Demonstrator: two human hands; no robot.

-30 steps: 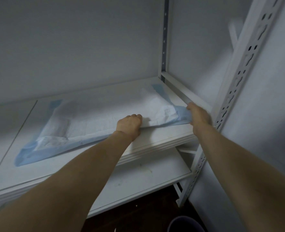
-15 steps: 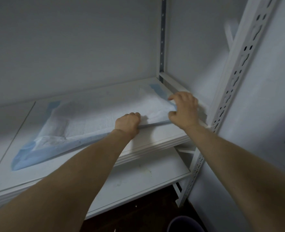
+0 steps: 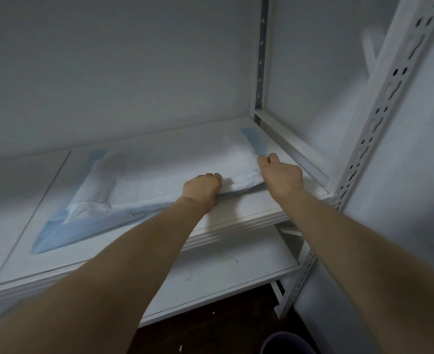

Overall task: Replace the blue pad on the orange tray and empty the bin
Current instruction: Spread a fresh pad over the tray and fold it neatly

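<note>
A blue-edged white pad (image 3: pixel 139 185) lies spread on the upper white shelf (image 3: pixel 249 208). My left hand (image 3: pixel 203 187) grips the pad's near edge in a fist, lifting it slightly off the shelf. My right hand (image 3: pixel 279 175) pinches the pad's right blue border near its far right corner. No orange tray is in view. The rim of a purple bin (image 3: pixel 284 343) shows at the bottom edge, on the dark floor.
A lower white shelf (image 3: pixel 223 277) sits under the upper one. White perforated uprights (image 3: pixel 371 139) stand at the right, and a shelf rail (image 3: pixel 292 146) runs along the right side. Grey walls close in behind and to the right.
My right hand moved from the pad's near right corner further back along the right border and now pinches it there. The left hand kept its grip in place.
</note>
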